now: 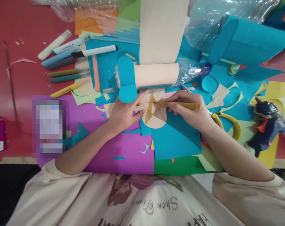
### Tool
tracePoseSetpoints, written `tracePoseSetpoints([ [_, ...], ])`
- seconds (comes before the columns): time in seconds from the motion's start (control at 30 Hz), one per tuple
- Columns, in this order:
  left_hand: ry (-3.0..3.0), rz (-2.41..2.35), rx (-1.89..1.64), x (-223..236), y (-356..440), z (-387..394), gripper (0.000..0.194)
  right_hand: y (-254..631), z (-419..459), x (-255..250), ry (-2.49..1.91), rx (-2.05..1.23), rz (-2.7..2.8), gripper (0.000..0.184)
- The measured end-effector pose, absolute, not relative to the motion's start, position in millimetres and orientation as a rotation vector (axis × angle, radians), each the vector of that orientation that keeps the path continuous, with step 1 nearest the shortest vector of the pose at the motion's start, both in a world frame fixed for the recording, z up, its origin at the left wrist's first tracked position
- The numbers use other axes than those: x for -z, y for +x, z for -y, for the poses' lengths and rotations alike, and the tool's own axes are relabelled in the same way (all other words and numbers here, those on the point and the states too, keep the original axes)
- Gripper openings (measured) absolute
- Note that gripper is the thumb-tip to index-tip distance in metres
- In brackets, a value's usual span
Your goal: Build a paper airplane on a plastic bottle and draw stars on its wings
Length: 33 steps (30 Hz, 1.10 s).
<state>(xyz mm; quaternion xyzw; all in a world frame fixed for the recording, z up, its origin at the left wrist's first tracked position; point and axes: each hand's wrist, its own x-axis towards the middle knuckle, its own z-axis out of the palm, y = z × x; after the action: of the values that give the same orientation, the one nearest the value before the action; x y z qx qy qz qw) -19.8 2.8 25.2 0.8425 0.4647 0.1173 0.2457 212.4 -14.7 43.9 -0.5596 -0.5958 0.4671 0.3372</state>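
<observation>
My right hand (189, 108) is closed around a yellow-brown marker (188, 105), its tip on a star drawn on a pale paper piece with a rounded lower end (156, 121). Parts of the star are coloured in. At the paper's left edge lies my left hand (124, 114), fingers apart, fingertips touching the paper. Just beyond both hands a plastic bottle (189, 74) lies on its side, wrapped in pale paper (156, 75). A blue paper piece with rounded ends (127, 78) sits across its left end.
Several markers (69, 61) lie at the left, above a phone (50, 125). Yellow-handled scissors (235, 125) rest partly under my right forearm. A dark blue glue gun (265, 128) and a rolled blue paper tube (257, 40) are at the right. Paper scraps cover the coloured sheets.
</observation>
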Motion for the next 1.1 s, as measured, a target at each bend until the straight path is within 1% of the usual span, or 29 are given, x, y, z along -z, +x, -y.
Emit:
tracePoseSetpoints([
  [0.37, 2.300, -1.277, -0.302, -25.5, -19.6, -2.5, 0.055, 209.1, 16.8, -49.2, -1.472, -1.224, 1.592, 0.014],
  [0.67, 2.303, -1.273, -0.287, -26.1, -19.8, -3.0, 0.053, 210.0, 17.6, -53.6, -1.394, -1.393, 1.628, 0.010],
  [0.87, 2.298, -1.258, -0.306, -24.7, -20.5, -3.1, 0.054, 210.5, 15.8, -48.1, -1.449, -1.243, 1.555, 0.009],
  [1.1, 2.295, -1.251, -0.322, -23.9, -21.2, -3.4, 0.054, 210.1, 16.3, -43.4, -1.452, -1.224, 1.517, 0.006],
])
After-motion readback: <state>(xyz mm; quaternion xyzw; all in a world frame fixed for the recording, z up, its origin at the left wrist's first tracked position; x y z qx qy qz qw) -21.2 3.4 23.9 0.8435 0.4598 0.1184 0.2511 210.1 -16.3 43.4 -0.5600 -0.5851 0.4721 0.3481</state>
